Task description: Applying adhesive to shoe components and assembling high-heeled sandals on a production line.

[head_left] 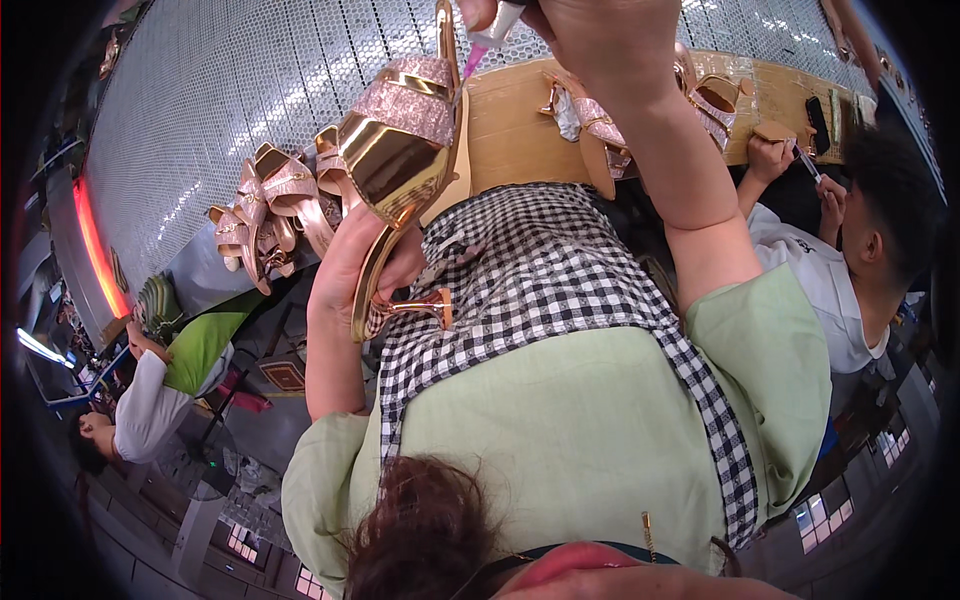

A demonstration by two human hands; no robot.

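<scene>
My left hand (355, 258) is closed around the heel end of a rose-gold high-heeled sandal (400, 150), which is raised and tilted in front of me. It has a glittery pink strap, a shiny gold band and a slim metallic heel. In my right hand (600, 40) is a small white squeeze bottle (497, 25) with a pink nozzle. The nozzle tip points down at the sandal's sole edge beside the glittery strap; whether it touches cannot be made out. Part of the bottle is hidden by my fingers.
Several similar sandals (290, 190) cluster on the left, and more sandals (605, 135) stand right on a brown board (515, 125). Beyond lies a patterned metal surface (230, 80). To the right, a co-worker (830, 240) holds a sole; another person (170, 390) is at far left.
</scene>
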